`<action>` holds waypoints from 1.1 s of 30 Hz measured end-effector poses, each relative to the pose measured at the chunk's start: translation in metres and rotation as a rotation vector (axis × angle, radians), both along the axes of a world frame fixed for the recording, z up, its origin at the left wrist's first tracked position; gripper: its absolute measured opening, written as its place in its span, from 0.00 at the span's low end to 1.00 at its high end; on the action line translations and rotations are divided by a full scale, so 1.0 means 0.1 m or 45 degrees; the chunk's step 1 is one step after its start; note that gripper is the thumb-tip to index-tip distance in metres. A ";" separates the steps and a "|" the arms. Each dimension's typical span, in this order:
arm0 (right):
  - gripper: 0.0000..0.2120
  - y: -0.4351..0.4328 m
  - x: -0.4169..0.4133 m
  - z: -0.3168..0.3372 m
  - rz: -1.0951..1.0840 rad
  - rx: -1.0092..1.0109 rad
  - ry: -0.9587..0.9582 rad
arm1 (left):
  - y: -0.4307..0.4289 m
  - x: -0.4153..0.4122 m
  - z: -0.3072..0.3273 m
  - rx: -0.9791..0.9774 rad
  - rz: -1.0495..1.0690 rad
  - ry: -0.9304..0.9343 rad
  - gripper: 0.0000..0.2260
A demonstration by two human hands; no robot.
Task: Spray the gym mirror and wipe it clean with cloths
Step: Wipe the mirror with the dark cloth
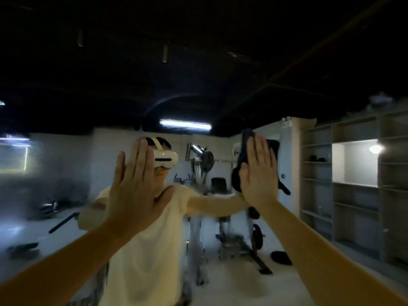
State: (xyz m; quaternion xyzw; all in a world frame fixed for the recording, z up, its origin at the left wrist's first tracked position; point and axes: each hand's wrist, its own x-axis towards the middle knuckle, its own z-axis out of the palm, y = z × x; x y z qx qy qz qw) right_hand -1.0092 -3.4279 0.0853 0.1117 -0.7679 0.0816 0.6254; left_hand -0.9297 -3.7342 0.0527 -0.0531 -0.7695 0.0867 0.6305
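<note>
**A:** Head view has both your hands raised to the mirror (66,164). Your right hand (259,173) lies flat, fingers straight, pressing a dark cloth (272,149) against the glass on the right.

**B:** The cloth pokes out above your fingertips and on both sides of your palm. Your left hand (134,191) is flat as well, fingers straight and close together, well apart from the right one. No cloth shows under it, and you cannot tell whether it touches the glass.

**A:** Between your hands the mirror shows your reflection (159,217) in a pale yellow shirt and white headset.

**B:** Far behind it stands a weight machine (199,164), with open shelving (353,173) at the right.
</note>
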 end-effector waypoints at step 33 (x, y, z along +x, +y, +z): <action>0.32 -0.98 0.34 -0.76 0.034 0.649 0.068 | -0.30 0.22 -0.94 0.018 -0.176 -0.086 0.37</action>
